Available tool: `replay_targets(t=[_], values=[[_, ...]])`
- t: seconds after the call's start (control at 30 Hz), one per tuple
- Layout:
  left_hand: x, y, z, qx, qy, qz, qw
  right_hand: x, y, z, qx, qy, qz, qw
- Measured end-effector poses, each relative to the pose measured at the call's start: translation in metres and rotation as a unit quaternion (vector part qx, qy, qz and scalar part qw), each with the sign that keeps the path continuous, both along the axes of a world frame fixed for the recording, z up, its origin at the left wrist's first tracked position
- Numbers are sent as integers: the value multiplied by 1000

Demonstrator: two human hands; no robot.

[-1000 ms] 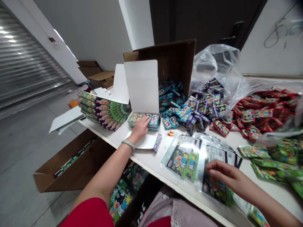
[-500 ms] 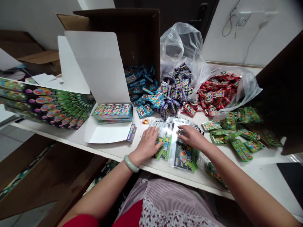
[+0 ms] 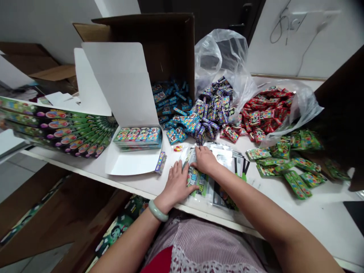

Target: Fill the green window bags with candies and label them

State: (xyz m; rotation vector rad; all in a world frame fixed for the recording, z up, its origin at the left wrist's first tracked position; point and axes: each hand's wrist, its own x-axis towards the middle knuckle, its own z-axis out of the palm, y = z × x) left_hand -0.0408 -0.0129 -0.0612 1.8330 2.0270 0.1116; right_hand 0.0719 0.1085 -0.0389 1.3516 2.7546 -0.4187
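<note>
My left hand [image 3: 178, 184] lies flat with fingers apart along the left edge of a clear-topped pouch [image 3: 197, 180] printed in green and blue. Over that pouch's upper part rests my right hand [image 3: 205, 160], its thumb apart from the bent fingers; its fingertips press down and are partly hidden. Under my right forearm, a dark printed pouch [image 3: 220, 195] is partly covered. More flat pouches [image 3: 240, 163] fan out just beyond it. A few loose red and yellow candies [image 3: 178, 148] sit past my left fingertips.
An open white display box [image 3: 133, 163] holds rows of small candy packs. Behind are a cardboard box [image 3: 170, 49] with blue packs, purple packs [image 3: 217, 100], red packs [image 3: 263, 113] in a plastic bag and green packets [image 3: 295, 182]. The table's front edge [image 3: 136, 191] runs before me.
My right hand has moved left, from the right-hand dark pouch to the top of the left pouch. My left hand stays beside that pouch. The view has shifted slightly.
</note>
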Motion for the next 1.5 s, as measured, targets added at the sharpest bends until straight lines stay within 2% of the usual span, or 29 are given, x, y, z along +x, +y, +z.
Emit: replay_targets(t=[0.2,0.33,0.43,0.5,0.57,0.63,0.7,0.77,0.87,0.9,1.0,1.07,1.13,1.2,1.3,1.37,1.4,1.43,1.47,1.5], values=[[-2,-2,-3,0,-18,-2,1000,-2,3,2,-4,-22,16,1000],[-1,-3,-3,-3,-28,0,1000,-9,16,3,-15,-22,11,1000],[-1,-5,-7,10,-48,9,999,-8,30,11,-32,-7,-2,999],[-2,-5,-8,54,-86,28,994,0,37,22,-44,14,1,999],[-4,-1,-7,137,-166,64,974,14,39,37,-51,41,6,998],[-7,6,-2,219,-280,114,928,31,36,52,-54,63,7,997],[-9,15,6,262,-369,140,881,50,30,65,-88,117,-1,989],[-7,23,17,276,-404,134,862,65,24,74,-186,205,2,961],[1,25,36,320,-381,73,865,81,18,79,-362,296,17,884],[4,24,42,339,-359,42,868,85,16,79,-389,309,12,868],[11,18,57,369,-243,-58,895,93,11,72,-404,368,-29,837],[13,14,63,371,-152,-107,910,97,7,68,-428,411,-34,804],[15,11,64,379,-99,-134,910,100,3,66,-455,435,-19,777],[16,10,61,388,-102,-142,905,103,-1,67,-445,442,5,779],[15,12,53,386,-175,-128,896,104,-10,72,-372,413,37,830],[12,13,47,366,-246,-89,893,104,-20,73,-260,419,22,870],[10,14,45,353,-289,-52,888,104,-27,71,-179,445,-4,878],[9,15,44,339,-335,-5,879,105,-35,68,-94,482,-39,870],[7,15,44,325,-384,44,863,104,-43,64,-27,521,-78,850],[7,16,44,309,-432,87,843,104,-51,58,4,554,-111,825]])
